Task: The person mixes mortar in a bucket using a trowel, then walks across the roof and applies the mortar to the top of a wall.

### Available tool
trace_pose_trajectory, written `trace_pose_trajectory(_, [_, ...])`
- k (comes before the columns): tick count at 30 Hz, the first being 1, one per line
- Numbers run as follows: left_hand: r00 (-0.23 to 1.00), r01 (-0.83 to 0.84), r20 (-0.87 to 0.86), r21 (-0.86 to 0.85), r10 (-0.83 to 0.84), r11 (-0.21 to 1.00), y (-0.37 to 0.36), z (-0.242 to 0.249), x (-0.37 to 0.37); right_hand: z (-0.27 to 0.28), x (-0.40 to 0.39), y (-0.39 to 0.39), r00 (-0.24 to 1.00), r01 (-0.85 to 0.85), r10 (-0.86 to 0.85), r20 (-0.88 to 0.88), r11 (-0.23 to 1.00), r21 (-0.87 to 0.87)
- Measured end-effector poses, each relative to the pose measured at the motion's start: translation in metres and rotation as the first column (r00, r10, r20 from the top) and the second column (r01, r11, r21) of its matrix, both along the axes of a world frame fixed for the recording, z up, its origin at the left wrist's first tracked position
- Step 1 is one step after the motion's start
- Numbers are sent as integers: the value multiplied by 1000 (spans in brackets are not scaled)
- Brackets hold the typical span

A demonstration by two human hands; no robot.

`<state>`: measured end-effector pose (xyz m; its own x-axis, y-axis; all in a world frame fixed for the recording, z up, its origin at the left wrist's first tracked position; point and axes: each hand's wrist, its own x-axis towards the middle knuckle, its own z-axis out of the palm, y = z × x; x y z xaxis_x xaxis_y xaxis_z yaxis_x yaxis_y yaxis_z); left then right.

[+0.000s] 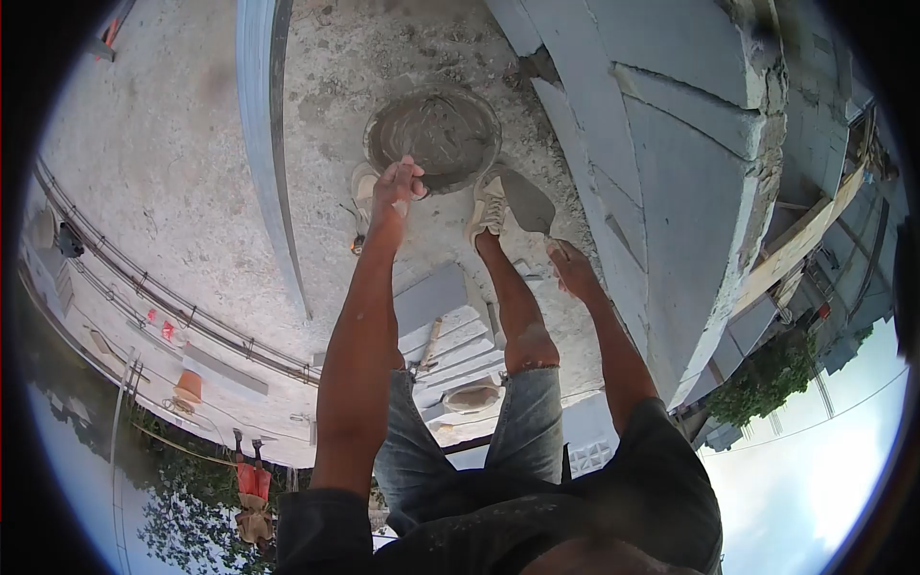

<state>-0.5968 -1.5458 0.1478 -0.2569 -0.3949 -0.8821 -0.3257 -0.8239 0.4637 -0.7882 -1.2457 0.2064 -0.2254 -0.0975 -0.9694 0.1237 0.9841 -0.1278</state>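
My left hand (398,187) is in front of the near left edge of a round pan (372,144) of wet grey mortar (436,134). Its fingers are curled together, and what they hold, if anything, is hidden. Contact with the pan's rim cannot be made out. My right hand (573,268) is closed around the handle of a trowel (529,203), held out to the right of the pan. Grey mortar colours the trowel's blade, which overlaps my right shoe (487,206) in the view. My left shoe (364,184) is partly behind my left hand.
Grey wall panels (671,182) with mortared joints rise close on my right. On the left lies a long pale panel or beam (257,125). Stacked grey blocks (446,321) lie behind my legs. Farther off are a bucket (189,388) and another person (253,489).
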Motion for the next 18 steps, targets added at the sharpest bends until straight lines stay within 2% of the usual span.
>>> trace_pose_trajectory(2, [999, 22, 32, -14, -21, 1000, 13, 17, -21, 56, 10, 14, 991, 83, -84, -105, 996, -17])
trace_pose_trajectory(4, [991, 62, 125, -116, -48, 991, 19, 39, -43, 122, 14, 16, 995, 52, -54, -83, 998, -20])
trace_pose_trajectory(5, [976, 98, 211, -184, -58, 978, 23, 52, -50, 147, 17, 28, 994, 72, -82, -66, 987, -144])
trace_pose_trajectory(7, [974, 45, 227, -93, -23, 995, 19, 83, -41, 205, 20, 18, 990, 129, -140, -34, 966, -223])
trace_pose_trajectory(8, [982, 57, 186, -177, -24, 983, 31, 90, -25, 229, 26, 17, 989, 135, -145, -22, 960, -245])
trace_pose_trajectory(9, [988, 66, 150, -281, -25, 957, 33, 102, -14, 245, 33, 26, 990, 83, -108, -85, 964, -254])
trace_pose_trajectory(10, [980, 165, 164, -323, -116, 932, 21, 150, -12, 249, 36, 25, 984, 33, -81, -157, 957, -287])
trace_pose_trajectory(11, [990, 57, 141, -311, -13, 949, 47, 126, 1, 267, 35, 6, 989, 56, -94, -115, 954, -293])
trace_pose_trajectory(13, [962, 168, 272, -511, -26, 843, 69, 143, 10, 305, 28, -19, 996, 40, -65, -63, 939, -342])
trace_pose_trajectory(16, [955, -48, 261, -341, 144, 939, 81, 224, 24, 322, 9, -19, 996, -84, 78, -32, 878, -470])
trace_pose_trajectory(18, [914, -388, -63, -436, 402, 812, 111, 242, 55, 347, -10, -28, 980, -175, 201, 1, 858, -483])
